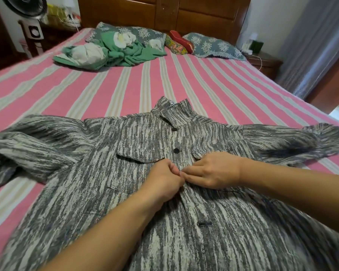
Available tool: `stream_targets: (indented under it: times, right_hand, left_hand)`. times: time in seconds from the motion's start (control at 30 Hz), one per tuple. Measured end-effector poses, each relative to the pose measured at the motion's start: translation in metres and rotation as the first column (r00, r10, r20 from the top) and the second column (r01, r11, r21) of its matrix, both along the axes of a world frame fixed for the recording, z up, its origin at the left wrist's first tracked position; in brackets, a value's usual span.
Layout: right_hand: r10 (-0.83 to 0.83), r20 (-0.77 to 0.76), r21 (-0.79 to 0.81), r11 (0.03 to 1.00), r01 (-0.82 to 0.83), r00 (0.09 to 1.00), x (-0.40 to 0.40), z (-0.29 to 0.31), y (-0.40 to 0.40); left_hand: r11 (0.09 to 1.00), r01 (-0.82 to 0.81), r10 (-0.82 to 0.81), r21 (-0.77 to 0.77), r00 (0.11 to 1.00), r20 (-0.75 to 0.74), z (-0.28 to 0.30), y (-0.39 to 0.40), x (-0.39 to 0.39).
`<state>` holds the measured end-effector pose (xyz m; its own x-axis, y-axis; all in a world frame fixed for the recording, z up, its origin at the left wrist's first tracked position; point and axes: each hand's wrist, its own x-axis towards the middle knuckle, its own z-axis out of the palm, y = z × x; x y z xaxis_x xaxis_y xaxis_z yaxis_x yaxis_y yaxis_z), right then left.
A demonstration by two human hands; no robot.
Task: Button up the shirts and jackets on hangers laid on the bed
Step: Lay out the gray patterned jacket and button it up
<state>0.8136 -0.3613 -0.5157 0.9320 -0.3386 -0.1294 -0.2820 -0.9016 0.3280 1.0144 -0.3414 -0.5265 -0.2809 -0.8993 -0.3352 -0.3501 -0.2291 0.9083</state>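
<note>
Nearest, at 6 o'clock: grey-and-white streaked button-front jacket (125, 173) spread flat, sleeves out toward 9 and 3, with left hand (162, 182) and right hand (211, 173) meeting fingertip to fingertip, both pinched closed on the placket at its centre, below two fastened dark buttons (176, 151). Beneath and beyond: pink bedspread with pale stripes (213, 85). Farthest, from 11 to 1 o'clock: crumpled green-and-white floral cloth (110, 51), blue-grey patterned pillows (213, 45) against a dark wooden headboard (164, 14), grey curtain (317, 45) at 2 o'clock.
</note>
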Motion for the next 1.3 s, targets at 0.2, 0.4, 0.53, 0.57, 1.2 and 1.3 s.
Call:
stream_targets:
  times: [0.2,0.4,0.53,0.57,1.2,1.3]
  right_hand:
    - [0.013,0.032,-0.031,0.999,-0.012,0.999,-0.003,-0.003,-0.002]
    - [0.017,0.069,-0.06,0.998,-0.013,0.997,0.0,-0.006,-0.002]
    - [-0.016,0.158,-0.028,0.999,0.021,0.987,0.005,-0.002,0.001]
    - [-0.04,0.198,-0.002,0.999,0.042,0.979,0.006,-0.001,0.002]
    - [-0.979,0.194,0.7,0.188,0.689,0.069,0.06,0.032,0.156]
    - [-0.975,0.204,0.538,0.188,0.822,0.089,0.093,0.016,0.19]
  left_hand:
    - [0.999,-0.025,0.024,-0.026,1.0,-0.007,0.0,0.002,-0.002]
    - [0.996,0.033,-0.023,-0.079,0.991,0.135,-0.002,0.003,-0.006]
    - [0.991,0.057,-0.042,-0.118,0.991,0.13,-0.003,0.002,-0.006]
    - [0.989,0.072,-0.054,-0.129,0.99,0.132,-0.003,0.002,-0.005]
    - [0.931,0.298,-0.149,-0.212,0.838,0.526,0.018,0.015,0.0]
    - [0.944,0.275,-0.182,-0.179,0.893,0.412,0.047,0.036,0.025]
